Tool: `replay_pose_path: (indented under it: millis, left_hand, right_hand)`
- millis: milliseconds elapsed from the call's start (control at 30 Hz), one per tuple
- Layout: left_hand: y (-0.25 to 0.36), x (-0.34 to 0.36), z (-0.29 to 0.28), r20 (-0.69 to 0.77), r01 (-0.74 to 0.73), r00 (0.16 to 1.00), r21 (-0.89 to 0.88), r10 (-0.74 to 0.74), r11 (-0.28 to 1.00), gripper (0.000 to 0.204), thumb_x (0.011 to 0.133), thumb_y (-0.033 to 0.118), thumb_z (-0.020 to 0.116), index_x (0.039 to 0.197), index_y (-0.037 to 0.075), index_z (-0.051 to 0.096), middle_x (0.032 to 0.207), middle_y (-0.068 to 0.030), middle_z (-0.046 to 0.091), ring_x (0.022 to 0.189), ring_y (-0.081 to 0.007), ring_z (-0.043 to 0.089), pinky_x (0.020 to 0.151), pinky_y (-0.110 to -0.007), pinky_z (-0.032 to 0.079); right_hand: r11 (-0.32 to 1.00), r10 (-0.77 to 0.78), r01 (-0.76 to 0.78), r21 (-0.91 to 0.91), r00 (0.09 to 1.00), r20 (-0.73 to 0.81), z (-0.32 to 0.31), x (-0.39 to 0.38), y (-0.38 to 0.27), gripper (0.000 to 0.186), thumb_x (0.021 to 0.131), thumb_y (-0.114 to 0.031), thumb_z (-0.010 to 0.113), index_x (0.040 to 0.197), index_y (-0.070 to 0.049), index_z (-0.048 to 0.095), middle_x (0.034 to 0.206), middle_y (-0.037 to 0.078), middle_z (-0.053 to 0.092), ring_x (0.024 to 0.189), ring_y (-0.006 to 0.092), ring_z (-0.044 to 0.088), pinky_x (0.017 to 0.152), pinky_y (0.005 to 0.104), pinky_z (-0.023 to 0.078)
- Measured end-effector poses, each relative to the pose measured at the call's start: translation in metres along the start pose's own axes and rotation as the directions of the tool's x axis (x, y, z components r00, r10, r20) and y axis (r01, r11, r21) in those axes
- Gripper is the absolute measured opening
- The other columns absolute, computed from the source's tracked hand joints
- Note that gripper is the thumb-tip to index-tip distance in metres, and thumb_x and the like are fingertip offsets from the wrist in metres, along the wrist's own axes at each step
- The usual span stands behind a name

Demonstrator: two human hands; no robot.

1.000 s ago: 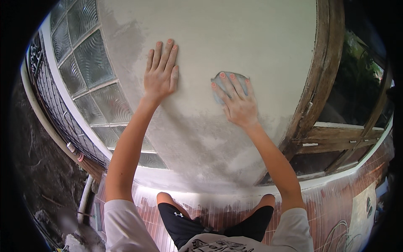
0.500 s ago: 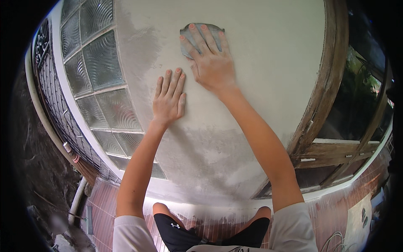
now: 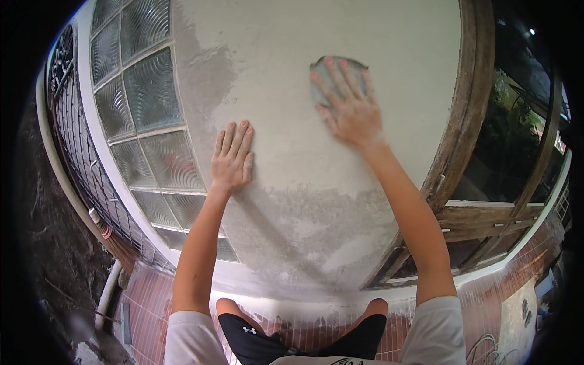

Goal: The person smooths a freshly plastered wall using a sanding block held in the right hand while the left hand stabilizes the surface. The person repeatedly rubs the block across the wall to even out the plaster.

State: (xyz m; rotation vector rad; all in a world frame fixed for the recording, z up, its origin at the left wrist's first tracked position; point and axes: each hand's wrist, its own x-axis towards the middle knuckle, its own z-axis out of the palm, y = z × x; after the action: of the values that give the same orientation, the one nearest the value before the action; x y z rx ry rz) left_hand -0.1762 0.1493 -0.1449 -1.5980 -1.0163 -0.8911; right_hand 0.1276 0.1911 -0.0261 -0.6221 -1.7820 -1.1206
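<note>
In the upper centre of the frame, a grey sheet (image 3: 327, 77) is held against the wall (image 3: 292, 140) beneath the right hand's (image 3: 356, 112) open, spread fingers, its dark edge exposed near the fingertips. Left of centre, the left hand (image 3: 233, 161) is laid flat, fingers straightened.

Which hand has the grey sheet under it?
The right hand, higher in view, is spread over the grey sheet. The left hand lies flat against the wall itself.

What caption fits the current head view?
Left hand on a wall, right hand spread over a grey sheet, between glass blocks and wooden frame.
</note>
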Motion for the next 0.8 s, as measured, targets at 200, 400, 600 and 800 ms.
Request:
replay_pose_path:
  millis: [200,400,600,800]
  left_hand:
    - [0.029,-0.02,0.01,0.007,0.25,0.968,0.039,-0.251,0.967,0.058,0.101,0.025,0.037,0.155,0.004,0.035,0.164,-0.0094,0.028,0.153,-0.0339,0.018,0.125,-0.048,0.012]
    - [0.057,-0.058,0.012,0.032,0.397,0.916,0.067,-0.4,0.915,0.059,0.103,0.028,0.038,0.156,0.001,0.029,0.166,-0.0137,0.019,0.154,-0.0375,0.012,0.124,-0.049,0.013]
    - [0.051,-0.085,0.001,0.182,0.405,0.89,0.1,-0.417,0.909,0.063,0.105,0.033,0.039,0.155,-0.004,0.027,0.166,-0.0161,0.018,0.154,-0.0392,0.01,0.124,-0.049,0.014]
    - [0.099,-0.11,0.035,0.281,0.546,0.807,-0.016,-0.52,0.838,0.084,0.103,0.051,0.04,0.156,-0.007,0.013,0.161,-0.0354,-0.009,0.145,-0.0581,-0.016,0.115,-0.068,-0.007]
  right_hand:
    - [0.972,0.177,-0.209,-0.107,0.952,-0.249,0.007,0.08,0.021,0.056,0.101,-0.039,0.048,0.155,-0.029,0.038,0.165,0.002,0.028,0.151,0.025,0.027,0.123,0.0519,0.016]
    - [0.983,-0.12,0.119,0.138,0.993,-0.003,0.025,0.02,-0.047,0.066,0.093,-0.033,0.058,0.155,-0.028,0.038,0.164,0.0,0.028,0.151,0.0237,0.027,0.123,0.0531,0.019]
    - [0.934,-0.327,0.271,0.235,0.912,0.247,0.02,-0.081,-0.074,0.068,0.091,-0.031,0.059,0.155,-0.027,0.036,0.164,-0.001,0.028,0.151,0.0196,0.026,0.124,0.049,0.021]
    - [0.94,-0.234,0.162,0.299,0.946,0.223,0.028,-0.073,-0.1,0.071,0.087,-0.024,0.062,0.154,-0.029,0.038,0.164,-0.003,0.028,0.151,0.0177,0.026,0.124,0.0501,0.022]
